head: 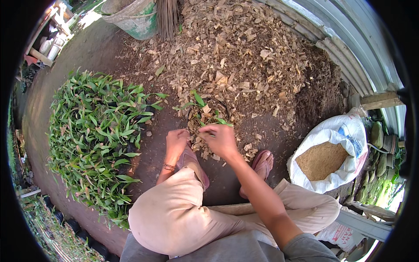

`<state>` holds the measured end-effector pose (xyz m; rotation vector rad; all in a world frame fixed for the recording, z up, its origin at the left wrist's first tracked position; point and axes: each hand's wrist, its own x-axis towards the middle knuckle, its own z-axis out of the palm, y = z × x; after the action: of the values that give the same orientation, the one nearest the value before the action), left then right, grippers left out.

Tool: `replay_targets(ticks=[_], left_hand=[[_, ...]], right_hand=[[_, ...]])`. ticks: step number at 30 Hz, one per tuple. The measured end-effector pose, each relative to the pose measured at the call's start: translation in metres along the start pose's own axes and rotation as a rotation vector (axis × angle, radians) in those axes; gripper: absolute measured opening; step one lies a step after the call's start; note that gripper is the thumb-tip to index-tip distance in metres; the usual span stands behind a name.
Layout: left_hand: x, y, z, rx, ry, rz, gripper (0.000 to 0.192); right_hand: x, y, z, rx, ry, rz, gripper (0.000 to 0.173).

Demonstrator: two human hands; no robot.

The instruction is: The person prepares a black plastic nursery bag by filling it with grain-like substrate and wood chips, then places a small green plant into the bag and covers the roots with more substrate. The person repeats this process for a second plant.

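Observation:
A round black container, perhaps a pot or planting bag, stands on the ground between my feet. Wood chips and a few green seedlings fill it. My left hand is at the near left side of the container, its fingertips pinched together at the rim. Above the near part of the chips is my right hand, with thumb and fingers bent close together. A bit of green shows by its fingers, but whether it is held is unclear. Leaves poke out just beyond the right knuckles.
Many potted seedlings stand packed at left. A wide heap of wood chips spreads ahead, with a green bucket and a stick broom behind. On the right are an open white sack of sawdust-like material and corrugated metal sheets.

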<state>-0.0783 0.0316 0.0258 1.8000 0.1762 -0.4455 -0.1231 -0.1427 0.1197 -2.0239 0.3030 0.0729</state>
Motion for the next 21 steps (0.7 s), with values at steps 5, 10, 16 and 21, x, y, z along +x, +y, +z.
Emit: replay_targets(ticks=[5,10,16,21], left_hand=[[0.003,-0.005,0.003,0.253,-0.040,-0.029,0.028],[0.015,-0.001,0.013,0.363,-0.094,-0.037,0.032],[0.015,0.002,-0.011,-0.030,-0.162,-0.150,0.046],[0.025,0.006,-0.009,0.011,-0.309,-0.171,0.058]], right_hand=[[-0.006,0.007,0.031,-0.133,0.317,-0.315,0.026],[-0.031,0.039,0.038,-0.510,0.004,-0.155,0.026],[-0.024,0.057,0.003,-0.217,0.231,-0.342,0.022],[-0.011,0.074,-0.053,-0.424,0.804,-0.248,0.024]])
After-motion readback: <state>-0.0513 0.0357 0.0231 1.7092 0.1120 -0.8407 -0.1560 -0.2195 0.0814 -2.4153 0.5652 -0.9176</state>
